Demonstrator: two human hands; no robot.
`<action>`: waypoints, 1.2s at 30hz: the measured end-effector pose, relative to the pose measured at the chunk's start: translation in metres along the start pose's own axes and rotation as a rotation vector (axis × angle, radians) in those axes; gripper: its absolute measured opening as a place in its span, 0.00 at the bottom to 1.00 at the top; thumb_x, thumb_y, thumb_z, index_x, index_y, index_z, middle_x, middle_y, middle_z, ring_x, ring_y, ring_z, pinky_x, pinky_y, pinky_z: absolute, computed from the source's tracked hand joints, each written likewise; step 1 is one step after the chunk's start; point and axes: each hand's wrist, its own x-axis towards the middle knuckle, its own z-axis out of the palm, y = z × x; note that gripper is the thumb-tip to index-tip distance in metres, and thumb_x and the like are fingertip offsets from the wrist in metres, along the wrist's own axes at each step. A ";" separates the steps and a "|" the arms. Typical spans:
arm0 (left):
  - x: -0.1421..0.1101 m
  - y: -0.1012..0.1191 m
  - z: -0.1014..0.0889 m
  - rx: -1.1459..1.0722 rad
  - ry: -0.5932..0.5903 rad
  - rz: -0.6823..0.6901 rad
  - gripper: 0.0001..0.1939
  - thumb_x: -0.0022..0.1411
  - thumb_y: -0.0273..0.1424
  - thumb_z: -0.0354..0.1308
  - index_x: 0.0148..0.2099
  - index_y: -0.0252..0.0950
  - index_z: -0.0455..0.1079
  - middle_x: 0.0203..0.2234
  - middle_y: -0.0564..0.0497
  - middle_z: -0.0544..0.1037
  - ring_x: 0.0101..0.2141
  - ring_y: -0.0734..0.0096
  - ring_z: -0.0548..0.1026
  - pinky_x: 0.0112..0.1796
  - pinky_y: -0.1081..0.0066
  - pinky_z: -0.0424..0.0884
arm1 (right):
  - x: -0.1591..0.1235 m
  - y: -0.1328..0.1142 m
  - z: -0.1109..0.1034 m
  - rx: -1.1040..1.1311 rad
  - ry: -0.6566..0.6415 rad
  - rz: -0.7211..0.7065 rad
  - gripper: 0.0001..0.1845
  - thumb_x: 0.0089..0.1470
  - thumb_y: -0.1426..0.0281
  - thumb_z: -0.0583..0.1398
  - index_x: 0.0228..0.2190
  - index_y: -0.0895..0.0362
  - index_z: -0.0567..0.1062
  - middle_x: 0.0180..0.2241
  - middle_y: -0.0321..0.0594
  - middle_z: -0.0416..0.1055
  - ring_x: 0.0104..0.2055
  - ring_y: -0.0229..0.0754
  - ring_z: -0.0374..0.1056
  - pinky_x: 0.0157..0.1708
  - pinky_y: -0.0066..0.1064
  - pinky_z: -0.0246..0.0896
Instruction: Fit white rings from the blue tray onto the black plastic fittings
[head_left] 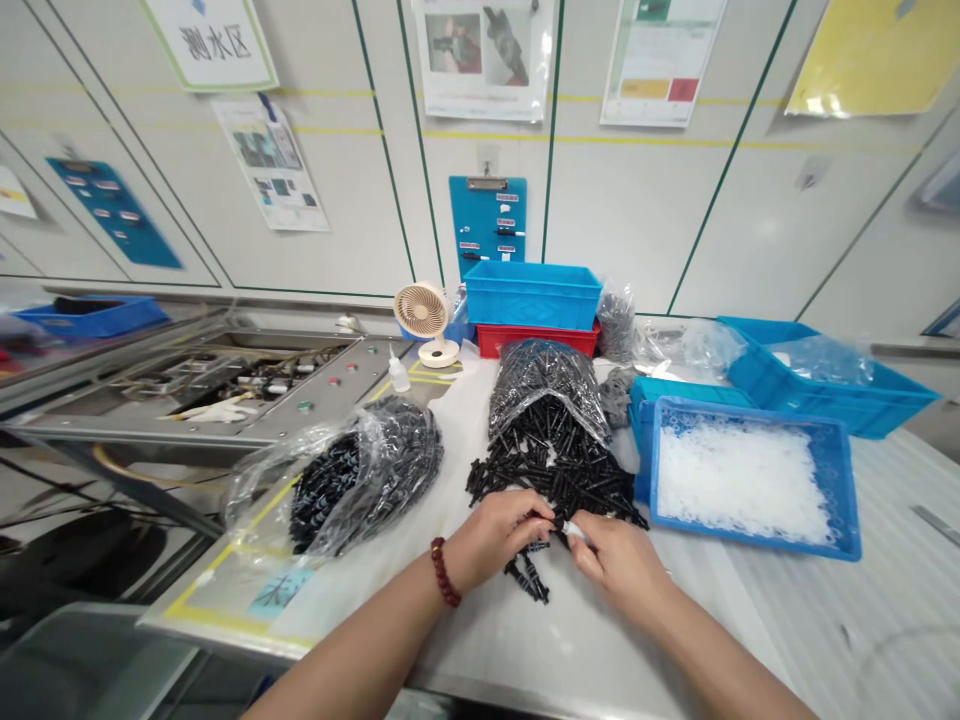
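My left hand (510,530), below a dark red bead bracelet (445,572), pinches a small black part (559,522). Closed round a white piece (574,531) is my right hand (611,555); the white piece meets the black part between the hands. I cannot make out its exact kind. Just behind them, a heap of black plastic fittings (559,460) spills from a clear bag (544,375). A few black fittings (529,578) lie on the table in front of the heap, below my fingers.
To the right, a blue bin (851,490) holds many small white rings. On the left lies another clear bag (375,470) of black parts. Farther back are a small fan (422,312), a dropper bottle (398,372), a blue crate (532,298) on a red one (536,341), and a metal machine bench (330,395).
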 end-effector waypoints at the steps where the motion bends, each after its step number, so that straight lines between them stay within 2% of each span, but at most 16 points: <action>1: 0.000 0.000 0.001 -0.006 -0.016 -0.004 0.07 0.61 0.29 0.52 0.34 0.35 0.70 0.26 0.51 0.75 0.28 0.74 0.72 0.32 0.77 0.65 | 0.000 -0.001 0.000 -0.006 -0.003 -0.007 0.09 0.53 0.71 0.50 0.25 0.56 0.68 0.23 0.35 0.68 0.25 0.36 0.62 0.24 0.27 0.40; 6: 0.000 0.001 0.005 -0.050 -0.082 -0.024 0.06 0.61 0.30 0.53 0.34 0.35 0.70 0.24 0.53 0.76 0.26 0.75 0.72 0.30 0.78 0.65 | 0.000 -0.003 0.002 -0.032 -0.006 -0.009 0.08 0.52 0.71 0.52 0.24 0.56 0.68 0.22 0.35 0.68 0.24 0.36 0.62 0.24 0.27 0.38; 10: -0.001 0.002 0.005 -0.056 -0.089 -0.012 0.06 0.61 0.30 0.53 0.34 0.35 0.70 0.25 0.52 0.76 0.27 0.75 0.73 0.32 0.78 0.66 | -0.001 -0.001 0.004 -0.048 0.004 0.009 0.11 0.54 0.67 0.52 0.22 0.56 0.68 0.21 0.35 0.68 0.24 0.37 0.62 0.23 0.28 0.37; 13: -0.001 0.001 0.004 -0.079 -0.081 -0.009 0.07 0.62 0.29 0.52 0.39 0.35 0.70 0.26 0.52 0.77 0.28 0.74 0.74 0.33 0.78 0.67 | -0.002 0.001 0.004 -0.020 0.003 -0.009 0.12 0.55 0.66 0.51 0.24 0.56 0.68 0.22 0.36 0.69 0.25 0.37 0.62 0.24 0.27 0.38; 16: -0.001 0.000 0.002 -0.070 -0.056 0.030 0.10 0.63 0.30 0.50 0.44 0.35 0.70 0.25 0.51 0.78 0.29 0.73 0.75 0.36 0.75 0.68 | -0.002 0.002 0.004 0.022 0.014 -0.039 0.09 0.55 0.70 0.50 0.27 0.55 0.69 0.24 0.35 0.69 0.27 0.37 0.63 0.25 0.26 0.40; 28: -0.002 -0.002 0.002 -0.157 -0.063 -0.027 0.11 0.63 0.31 0.49 0.40 0.34 0.71 0.26 0.49 0.77 0.26 0.74 0.75 0.33 0.76 0.70 | -0.001 -0.001 0.001 0.001 0.012 -0.003 0.08 0.52 0.72 0.51 0.24 0.56 0.67 0.22 0.35 0.68 0.24 0.36 0.61 0.24 0.27 0.39; 36: -0.002 -0.001 0.003 -0.160 -0.069 -0.008 0.10 0.63 0.29 0.49 0.40 0.34 0.71 0.26 0.50 0.77 0.26 0.74 0.74 0.32 0.77 0.70 | -0.002 0.000 0.002 -0.065 0.018 0.036 0.13 0.55 0.65 0.51 0.22 0.56 0.67 0.21 0.36 0.69 0.24 0.37 0.62 0.23 0.28 0.36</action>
